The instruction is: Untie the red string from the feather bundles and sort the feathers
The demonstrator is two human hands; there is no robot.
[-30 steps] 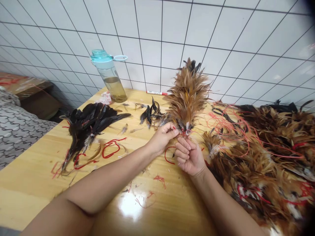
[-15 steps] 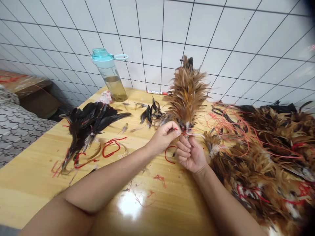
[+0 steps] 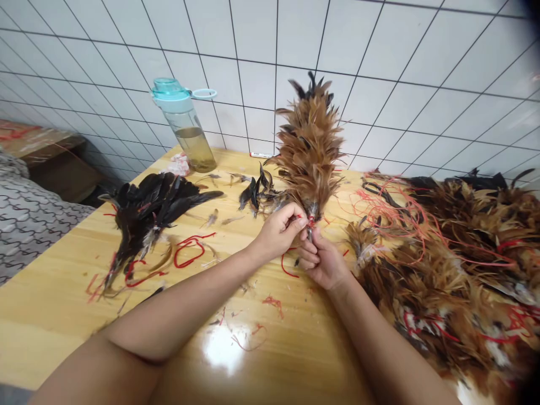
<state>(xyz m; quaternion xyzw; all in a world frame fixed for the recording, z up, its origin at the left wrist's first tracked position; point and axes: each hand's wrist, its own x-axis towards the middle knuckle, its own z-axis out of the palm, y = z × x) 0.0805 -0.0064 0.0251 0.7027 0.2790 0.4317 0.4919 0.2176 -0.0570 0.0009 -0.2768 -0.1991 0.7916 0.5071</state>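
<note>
A brown feather duster (image 3: 310,146) with dark feathers at its tip stands tilted up toward the wall. At its base, turns of red string (image 3: 311,221) are wrapped around the stem. My right hand (image 3: 321,260) is closed around the thin stem just below the feathers. Beside it, my left hand (image 3: 282,229) pinches the red string between thumb and forefinger. Most of the stem is hidden by my fingers. A small brown feather tuft (image 3: 361,239) lies to the right of my right hand.
Bundled brown feathers (image 3: 439,281) cover the table's right side, with tangled pink string (image 3: 396,211) and black-handled scissors (image 3: 382,194) behind. Black feathers (image 3: 147,216) and red cord pieces (image 3: 188,251) lie left. A water bottle (image 3: 185,132) and a marker (image 3: 261,155) stand near the tiled wall.
The duster has shifted left and turned slightly, its tip now higher. The pale strip at its base no longer shows, and red wraps do. My right hand has closed more around the stem.
</note>
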